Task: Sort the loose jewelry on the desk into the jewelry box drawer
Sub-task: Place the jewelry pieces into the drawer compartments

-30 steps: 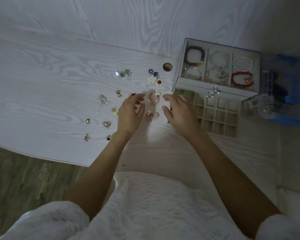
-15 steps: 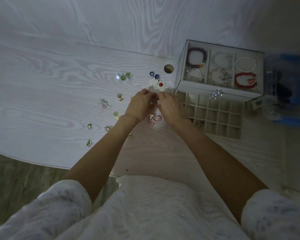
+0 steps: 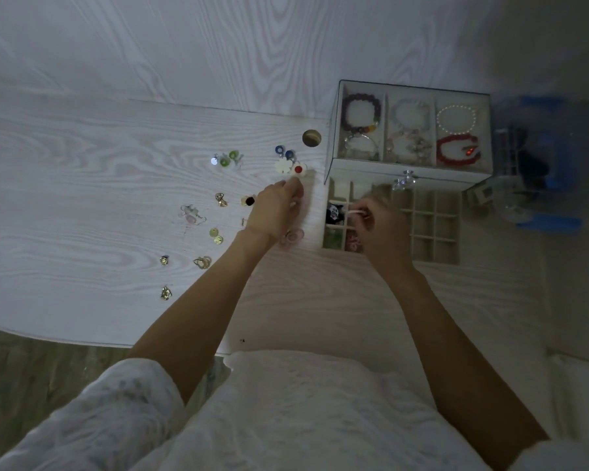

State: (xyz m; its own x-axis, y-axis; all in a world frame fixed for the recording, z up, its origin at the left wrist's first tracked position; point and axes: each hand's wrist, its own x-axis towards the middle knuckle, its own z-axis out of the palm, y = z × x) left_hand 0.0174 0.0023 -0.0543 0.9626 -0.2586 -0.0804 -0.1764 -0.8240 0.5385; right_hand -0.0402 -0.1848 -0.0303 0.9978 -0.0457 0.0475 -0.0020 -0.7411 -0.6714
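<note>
Loose earrings lie across the white desk (image 3: 82, 205): green ones (image 3: 228, 159), blue ones (image 3: 284, 151), white flower ones (image 3: 283, 164), several gold pieces (image 3: 215, 235) and a pink piece (image 3: 291, 236). My left hand (image 3: 274, 212) hovers over the desk just below the flower earrings, fingers curled. Whether it holds anything is hidden. My right hand (image 3: 380, 229) pinches a small pink piece (image 3: 356, 212) over the left cells of the open divided drawer (image 3: 429, 215) of the jewelry box (image 3: 364, 169). A dark piece (image 3: 334, 212) sits in a left cell.
Bracelets fill the box's glass-topped upper tray (image 3: 385, 124). A blue and clear container (image 3: 538, 164) stands right of the box. A round brown cable hole (image 3: 312, 137) lies by the wall. The desk's front edge (image 3: 65, 338) runs above the floor at lower left.
Both hands came together at a pink piece on the desk. My right hand has since carried it right, over the drawer. My left hand stays near the flower earrings.
</note>
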